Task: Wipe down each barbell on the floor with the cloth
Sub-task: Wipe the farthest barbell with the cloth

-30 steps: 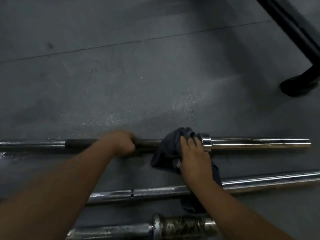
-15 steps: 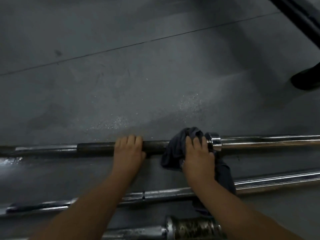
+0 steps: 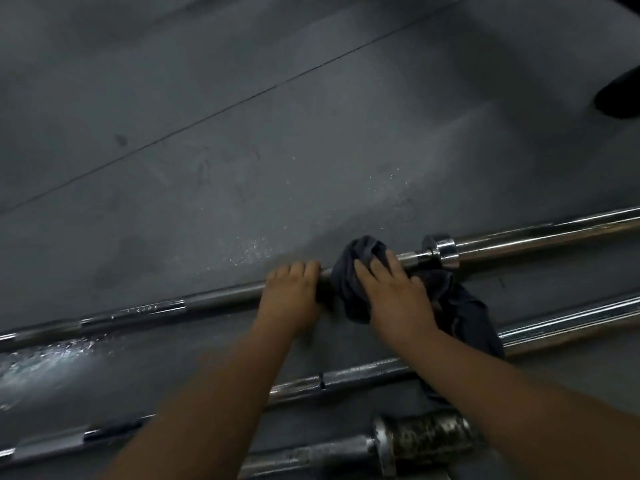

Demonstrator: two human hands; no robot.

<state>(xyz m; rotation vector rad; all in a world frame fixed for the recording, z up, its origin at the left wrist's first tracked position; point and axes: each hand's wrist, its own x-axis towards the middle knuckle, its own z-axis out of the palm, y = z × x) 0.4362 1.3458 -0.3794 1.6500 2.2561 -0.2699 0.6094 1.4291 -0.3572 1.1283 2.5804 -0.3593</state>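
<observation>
The left hand (image 3: 292, 294) curls its fingers over the far bar (image 3: 221, 298) to steady it, while the right hand (image 3: 394, 292), fingers close together, squeezes the cloth (image 3: 346, 270) round it just beside them, wiping; next, I think, rub further along.

A gym: barbells (image 3: 519, 242) on rubber flooring (image 3: 242, 150).

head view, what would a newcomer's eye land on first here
The two bare hands in the middle: the right hand presses a dark cloth around the far barbell, and the left hand grips the bar beside it. Next come the shiny collar right of the cloth and the nearest barbell, its sleeve mottled, at the bottom edge.
</observation>
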